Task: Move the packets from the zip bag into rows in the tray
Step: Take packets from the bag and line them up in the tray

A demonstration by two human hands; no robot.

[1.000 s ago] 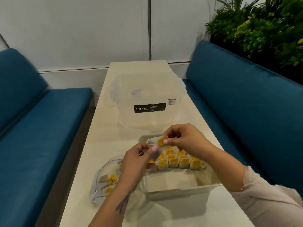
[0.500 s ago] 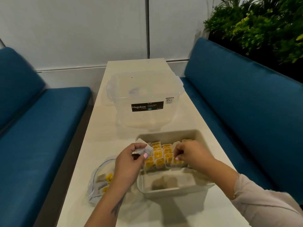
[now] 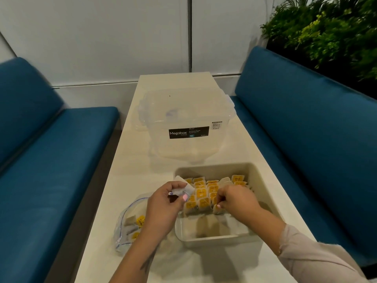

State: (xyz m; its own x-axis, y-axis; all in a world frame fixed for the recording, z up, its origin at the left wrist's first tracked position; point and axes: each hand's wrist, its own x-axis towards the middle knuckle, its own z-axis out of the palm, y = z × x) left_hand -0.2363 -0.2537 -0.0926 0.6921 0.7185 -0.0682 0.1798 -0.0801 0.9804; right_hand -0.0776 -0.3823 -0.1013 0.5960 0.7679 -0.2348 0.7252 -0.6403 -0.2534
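Left hand (image 3: 163, 203) curls round a few pale packets (image 3: 181, 189), pinched at the tray's left rim. Right hand (image 3: 236, 198) is down in the tray (image 3: 265, 186), fingertips pinching one packet (image 3: 217, 209) at the near end of the yellow-labelled rows (image 3: 206, 190). The zip bag (image 3: 128, 227) lies left of the tray, more packets inside. Behind, a clear box (image 3: 187, 123) reads "Megabox"; the smaller print is too small to read.

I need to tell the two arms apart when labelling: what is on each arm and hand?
Left hand: bare forearm with a dark tattoo, pale pink nail polish. Right hand: pale pink nails too, and a light beige-pink sleeve covering the forearm.
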